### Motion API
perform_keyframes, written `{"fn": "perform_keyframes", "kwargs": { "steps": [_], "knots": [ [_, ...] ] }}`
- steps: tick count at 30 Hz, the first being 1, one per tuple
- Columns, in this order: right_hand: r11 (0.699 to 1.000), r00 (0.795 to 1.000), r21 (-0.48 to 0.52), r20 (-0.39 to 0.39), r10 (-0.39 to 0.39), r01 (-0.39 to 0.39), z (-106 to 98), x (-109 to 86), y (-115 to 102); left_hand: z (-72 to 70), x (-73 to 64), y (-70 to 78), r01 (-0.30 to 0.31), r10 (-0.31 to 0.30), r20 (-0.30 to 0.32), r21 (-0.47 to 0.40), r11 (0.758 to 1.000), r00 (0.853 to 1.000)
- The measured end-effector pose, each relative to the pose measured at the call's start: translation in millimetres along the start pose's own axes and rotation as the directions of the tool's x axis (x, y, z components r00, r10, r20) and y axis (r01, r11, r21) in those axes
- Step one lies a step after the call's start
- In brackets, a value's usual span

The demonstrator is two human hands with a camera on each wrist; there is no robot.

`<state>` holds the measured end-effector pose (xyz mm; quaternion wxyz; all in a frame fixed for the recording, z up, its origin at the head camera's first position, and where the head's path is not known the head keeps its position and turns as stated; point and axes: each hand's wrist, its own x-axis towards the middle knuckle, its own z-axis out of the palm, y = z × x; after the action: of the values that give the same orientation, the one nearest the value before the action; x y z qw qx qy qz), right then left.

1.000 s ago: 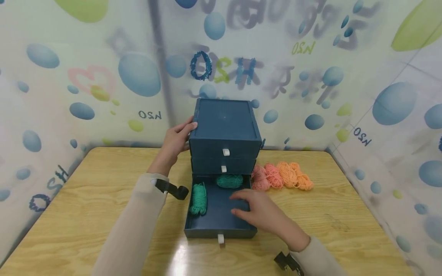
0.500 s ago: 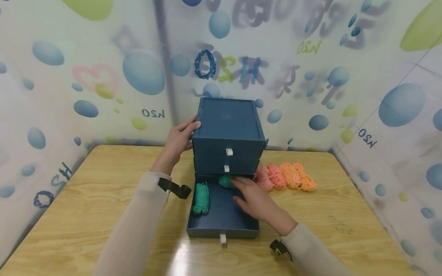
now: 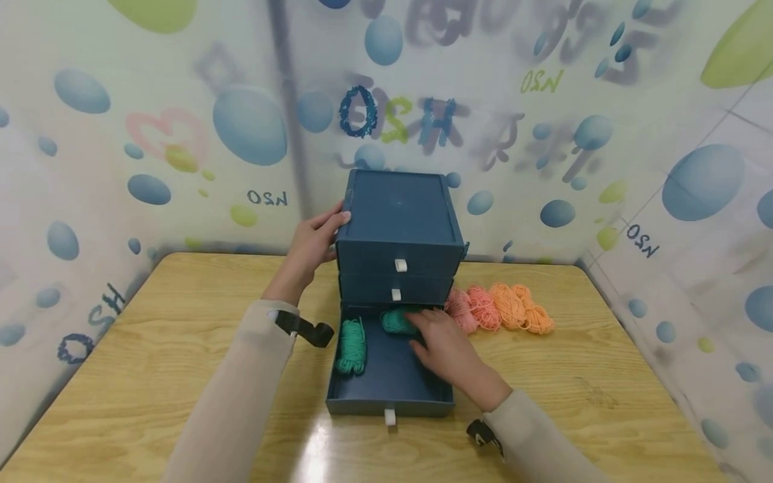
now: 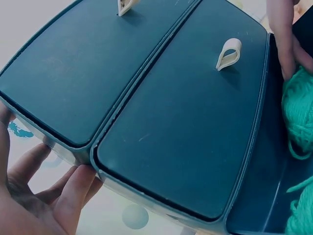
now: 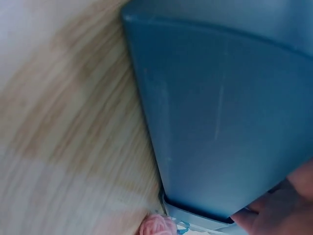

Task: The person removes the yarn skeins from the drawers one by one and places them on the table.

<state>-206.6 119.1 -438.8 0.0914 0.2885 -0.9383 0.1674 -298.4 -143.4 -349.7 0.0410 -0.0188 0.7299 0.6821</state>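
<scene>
A dark blue drawer box (image 3: pixel 395 208) with white loop pulls stands on the table, its bottom drawer (image 3: pixel 389 406) pulled out. My left hand (image 3: pixel 315 243) rests against the box's left side, fingertips touching the wall and edge; the left wrist view shows these fingers (image 4: pixel 73 193) spread. Inside the drawer, a green yarn skein (image 3: pixel 352 347) lies along the left side. A second green yarn skein (image 3: pixel 396 321) lies at the back, touched by the fairly straight fingers of my right hand (image 3: pixel 449 352). That hand partly covers it. In the right wrist view, the drawer's side wall hides most of the hand.
Pink and orange yarn skeins (image 3: pixel 508 305) lie in a row on the wooden table (image 3: pixel 199 349), just right of the box. Two upper drawers (image 3: pixel 398 258) are closed. A patterned wall (image 3: pixel 253 221) stands behind the table.
My right hand has moved forward and deeper into the drawer, from beside the back green skein onto it. My left hand stays against the box.
</scene>
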Motion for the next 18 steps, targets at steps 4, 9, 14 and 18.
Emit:
{"fn": "perform_keyframes", "kwargs": {
  "steps": [4, 9, 14, 18],
  "knots": [
    [1.000, 0.999, 0.009, -0.033, 0.016, -0.016, 1.4, 3.4, 1.2, 0.4, -1.0, 0.4, -0.003, 0.003, 0.000, 0.006, 1.000, 1.000],
    [1.000, 0.998, 0.013, -0.053, 0.025, -0.024, 2.1, 6.8, 0.9, 0.5, -1.2, 1.0, 0.002, -0.002, 0.003, -0.007, 1.000, 1.000],
    [1.000, 0.998, -0.011, -0.057, 0.027, -0.028, 3.8, 9.8, -0.1, 1.0, -0.6, 1.3, 0.005, -0.005, 0.001, -0.005, 1.000, 1.000],
    [0.998, 0.997, 0.013, -0.041, 0.070, -0.069, 5.3, 12.0, -0.9, 2.0, -1.0, 1.3, 0.003, -0.003, -0.001, 0.003, 1.000, 1.000]
  ]
}}
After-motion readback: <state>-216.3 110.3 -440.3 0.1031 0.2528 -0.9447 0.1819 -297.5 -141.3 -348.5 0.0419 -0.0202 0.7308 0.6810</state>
